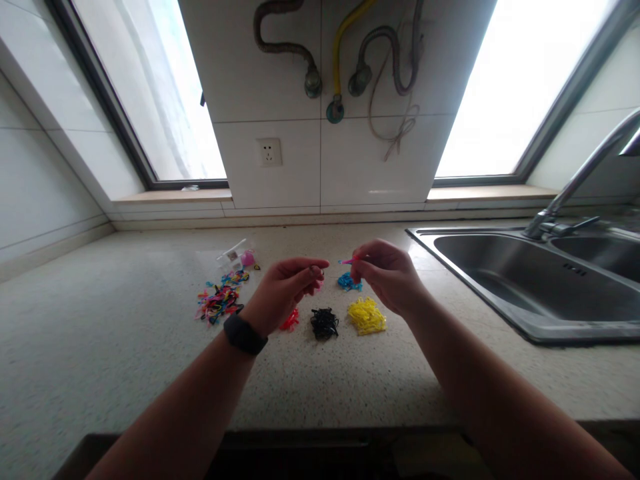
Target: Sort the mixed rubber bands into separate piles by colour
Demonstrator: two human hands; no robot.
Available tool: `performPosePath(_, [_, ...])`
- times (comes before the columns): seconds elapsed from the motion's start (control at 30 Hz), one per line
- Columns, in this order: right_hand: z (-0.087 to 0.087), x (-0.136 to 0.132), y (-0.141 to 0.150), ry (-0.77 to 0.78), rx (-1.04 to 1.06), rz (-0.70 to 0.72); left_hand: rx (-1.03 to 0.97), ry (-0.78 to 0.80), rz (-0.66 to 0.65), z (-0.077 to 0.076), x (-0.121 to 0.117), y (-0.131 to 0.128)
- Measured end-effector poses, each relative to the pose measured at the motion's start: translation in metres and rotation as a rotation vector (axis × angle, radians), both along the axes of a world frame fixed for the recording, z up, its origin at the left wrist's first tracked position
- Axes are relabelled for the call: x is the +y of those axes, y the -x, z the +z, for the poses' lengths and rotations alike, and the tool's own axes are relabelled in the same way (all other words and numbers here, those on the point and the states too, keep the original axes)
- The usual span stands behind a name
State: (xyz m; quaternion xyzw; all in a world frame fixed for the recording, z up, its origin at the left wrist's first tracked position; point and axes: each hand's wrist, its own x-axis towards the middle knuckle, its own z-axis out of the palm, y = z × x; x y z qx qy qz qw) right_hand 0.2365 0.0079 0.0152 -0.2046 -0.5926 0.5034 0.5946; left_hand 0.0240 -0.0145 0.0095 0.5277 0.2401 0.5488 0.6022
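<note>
My right hand (383, 273) is closed in a pinch above the counter, with small pink and blue rubber bands (346, 261) poking out of its fingertips to the left. Facing it across a narrow gap, my left hand (290, 283) has thumb and fingers pressed together; something tiny and dark shows at the tips, too small to name. Below the hands lie piles of rubber bands sorted by colour: blue ones (349, 281), yellow ones (367, 316), black ones (325, 323) and red ones (290, 320), the last partly hidden by my left hand. A mixed-colour pile (220, 300) lies left of my left wrist.
Behind the mixed pile sits a clear plastic bag (231, 256) with a pink item (247, 258) beside it. A steel sink (500, 280) with a faucet (545, 223) is set into the speckled counter (125, 347) at right. Pipes and a socket (270, 152) are on the tiled wall.
</note>
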Motion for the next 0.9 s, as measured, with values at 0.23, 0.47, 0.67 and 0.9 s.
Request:
performPosePath(0.23, [0.002, -0.001, -0.001, 0.010, -0.007, -0.026, 0.421, -0.313, -0.068, 0.006, 0.001, 0.014])
performPosePath(0.47, [0.003, -0.001, -0.001, 0.002, -0.012, -0.028, 0.874, -0.536, -0.091, 0.004, 0.008, 0.019])
performPosePath(0.67, [0.002, -0.002, -0.001, 0.013, -0.041, -0.017, 1.168, -0.677, -0.158, 0.000, 0.012, 0.021])
performPosePath(0.9, [0.001, -0.002, -0.001, 0.000, -0.056, -0.008, 1.249, -0.726, -0.194, -0.004, 0.013, 0.018])
